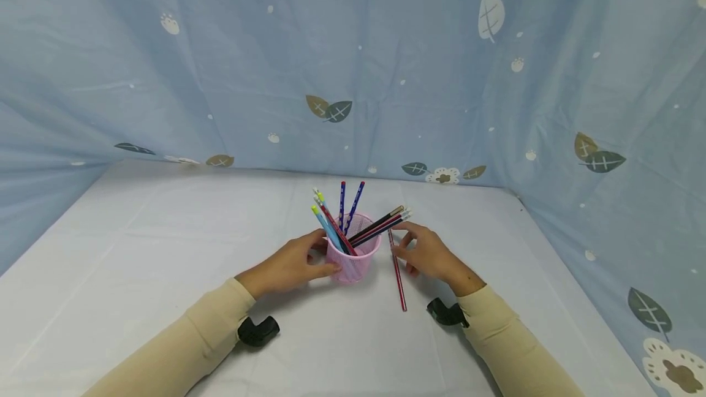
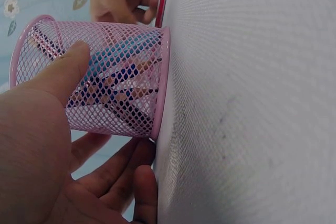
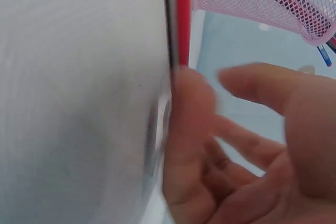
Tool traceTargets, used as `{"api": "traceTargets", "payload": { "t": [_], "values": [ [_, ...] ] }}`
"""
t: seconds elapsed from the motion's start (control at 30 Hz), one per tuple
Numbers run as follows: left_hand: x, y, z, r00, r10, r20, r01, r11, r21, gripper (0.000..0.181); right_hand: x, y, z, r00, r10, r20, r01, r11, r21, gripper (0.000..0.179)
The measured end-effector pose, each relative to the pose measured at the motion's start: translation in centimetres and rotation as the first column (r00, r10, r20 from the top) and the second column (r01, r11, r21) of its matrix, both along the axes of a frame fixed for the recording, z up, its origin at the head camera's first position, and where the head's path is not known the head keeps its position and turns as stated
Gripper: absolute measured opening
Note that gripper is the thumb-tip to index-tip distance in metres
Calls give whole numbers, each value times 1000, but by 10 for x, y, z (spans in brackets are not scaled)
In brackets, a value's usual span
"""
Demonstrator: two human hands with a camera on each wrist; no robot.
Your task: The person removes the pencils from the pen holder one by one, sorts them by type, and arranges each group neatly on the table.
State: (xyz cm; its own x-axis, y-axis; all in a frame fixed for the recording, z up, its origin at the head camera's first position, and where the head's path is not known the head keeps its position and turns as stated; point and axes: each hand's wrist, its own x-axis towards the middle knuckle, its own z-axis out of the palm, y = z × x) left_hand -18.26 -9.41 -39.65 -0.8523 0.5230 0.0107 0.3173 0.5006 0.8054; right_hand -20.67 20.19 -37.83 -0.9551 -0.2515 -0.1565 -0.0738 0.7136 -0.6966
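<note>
A pink mesh pencil cup (image 1: 353,271) stands upright on the white table, with several pencils leaning out of its top. My left hand (image 1: 295,263) holds the cup from its left side. In the left wrist view, the thumb (image 2: 65,72) lies on the mesh wall and the other fingers curl round the far side near the base. To the right of the cup, a red striped pencil (image 1: 399,283) lies on the table. My right hand (image 1: 430,255) is beside it; in the right wrist view a fingertip (image 3: 193,90) meets the red pencil, while thumb and finger stand apart.
Dark blue pencils (image 1: 353,208), light blue ones (image 1: 326,223) and black and red ones (image 1: 380,225) stick out above the cup's rim. A blue leaf-patterned curtain (image 1: 386,66) hangs behind the table (image 1: 182,231) and along its sides. Black wrist mounts (image 1: 258,331) are on both forearms.
</note>
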Motion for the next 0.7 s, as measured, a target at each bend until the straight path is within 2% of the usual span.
{"api": "traceTargets", "payload": {
  "t": [0.17, 0.27, 0.5, 0.7],
  "values": [
    [-1, 1, 1, 1000, 17, 9, -17, 1000, -13, 69, 1, 2, 5, 994, -21, -106, 11, 996, -92, 25],
    [-1, 2, 2, 1000, 19, 6, -19, 1000, -14, 69, 1, 3, 7, 989, -44, -139, 19, 984, -174, 17],
    [0, 0, -1, 1000, 8, 11, -8, 1000, -3, 69, 5, 1, 14, 976, -98, -194, 33, 950, -311, 15],
    [0, 0, -2, 1000, 14, 11, -14, 1000, -2, 69, 10, -1, 21, 965, -134, -226, 25, 904, -428, 20]
  ]
}}
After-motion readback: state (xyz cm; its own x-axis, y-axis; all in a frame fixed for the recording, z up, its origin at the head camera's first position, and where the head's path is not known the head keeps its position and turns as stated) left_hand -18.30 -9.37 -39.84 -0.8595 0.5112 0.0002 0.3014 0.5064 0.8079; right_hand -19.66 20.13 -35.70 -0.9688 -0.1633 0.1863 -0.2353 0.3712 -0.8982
